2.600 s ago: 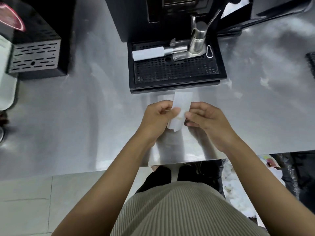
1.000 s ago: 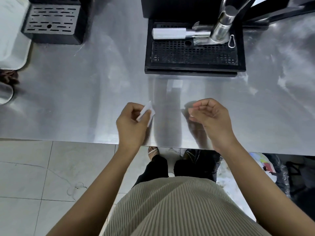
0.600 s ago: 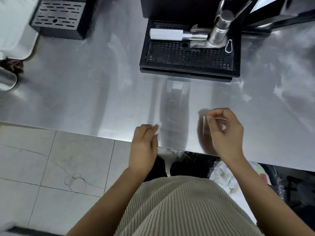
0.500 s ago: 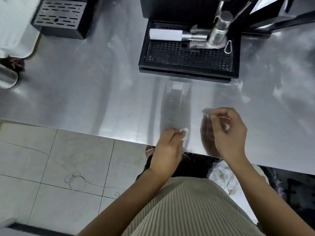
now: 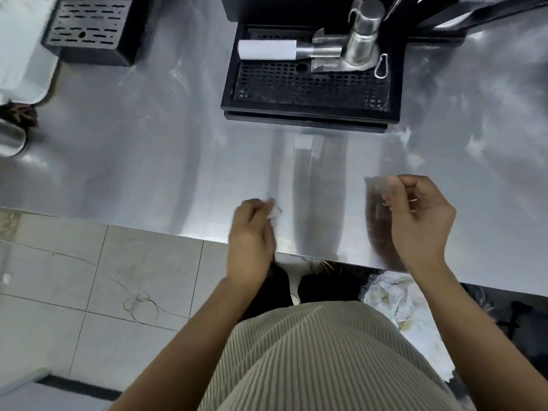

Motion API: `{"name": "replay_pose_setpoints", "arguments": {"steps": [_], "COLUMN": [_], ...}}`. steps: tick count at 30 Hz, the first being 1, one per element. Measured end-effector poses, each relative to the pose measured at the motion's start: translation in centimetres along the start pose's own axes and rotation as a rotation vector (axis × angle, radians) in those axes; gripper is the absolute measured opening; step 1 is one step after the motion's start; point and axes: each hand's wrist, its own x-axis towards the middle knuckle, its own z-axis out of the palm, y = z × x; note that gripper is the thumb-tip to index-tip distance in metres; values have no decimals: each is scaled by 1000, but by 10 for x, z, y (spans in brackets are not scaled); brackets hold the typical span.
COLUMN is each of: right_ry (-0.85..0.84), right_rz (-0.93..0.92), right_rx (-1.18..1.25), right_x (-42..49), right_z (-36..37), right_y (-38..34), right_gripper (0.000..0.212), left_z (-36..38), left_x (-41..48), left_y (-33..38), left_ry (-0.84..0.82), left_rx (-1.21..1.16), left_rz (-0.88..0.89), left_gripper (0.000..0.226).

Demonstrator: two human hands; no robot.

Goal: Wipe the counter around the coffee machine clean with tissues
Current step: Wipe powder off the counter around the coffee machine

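- Left hand (image 5: 251,232) is at the near edge of the counter (image 5: 142,161), fingers curled round a small white tissue (image 5: 273,211). Only a corner of the tissue shows past the fingertips, and it is smeared by motion blur.
- I cannot tell whether the tissue touches the steel or hangs just above it.
- Right hand (image 5: 421,221) is over the counter, well apart from the left, with fingers curled and thumb meeting forefinger. It may be pinching a scrap, but I cannot tell whether it holds anything.
- Key relation: the coffee machine (image 5: 284,7) and its drip tray (image 5: 305,120) lie straight ahead of both hands, with bare steel between. The tissue sits left of the tray's centre line.
- Pale smudges (image 5: 407,136) lie beside the tray's near right corner. The right hand is nearer to them, but the left holds the tissue, so reaching them would likely mean a push forward and across.
- Hidden: the machine's top is cut off by the frame, and the counter behind and beside it is out of view.
- Crumpled white paper (image 5: 391,295) lies below the counter edge and is hard to make out.
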Motion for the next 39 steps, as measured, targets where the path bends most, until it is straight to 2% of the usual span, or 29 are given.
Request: {"name": "replay_pose_setpoints", "arguments": {"steps": [4,6,8,10,12,13,15,17,21,24,26,28,31,34,39], "right_ry": [43,54,52,28,7,9,33,52,80,85,66,46,36,31,16], "right_rz": [-32,-34,-33,-30,7,21,20,21,-15,-35,-28,-42,-119,-99,-106], "right_rx": [-20,-24,-27,-14,28,52,51,39,18,14,22,-4,-90,-68,-77], "right_x": [0,1,2,4,4,4,3,1,-1,-2,-3,-4,-5,-3,-1], "right_z": [-4,-7,-9,-12,-14,-15,-16,-16,-17,-15,-13,-12,-11,-11,-11], "right_y": [3,6,7,6,5,5,6,7,8,13,23,33,39,39,41], "right_gripper": [9,7,16,29,33,30,17,4,4,8,9,10,13,13,12], "left_z": [32,40,35,16,-7,-16,-20,-9,33,54,49,33,-2,-10,34], "left_x": [-4,1,12,28,43,49,56,56,46,41,45,62,96,113,125], "left_y": [47,63,64,53,27,13,-1,1,38,74,82,64,20,2,26], "left_ry": [-167,-256,-292,-130,79,138,155,114,-15,-268,-320,-190,120,123,74], "left_rx": [-37,-134,-257,-309,-163,-75,33,44,69,-70,-183,-199,19,67,55], "left_rz": [113,204,110,-71,-189,-228,-255,-230,1,57,96,33,-142,-298,-146], "left_gripper": [32,29,28,28,25,24,22,22,24,24,27,31,24,25,29]}}
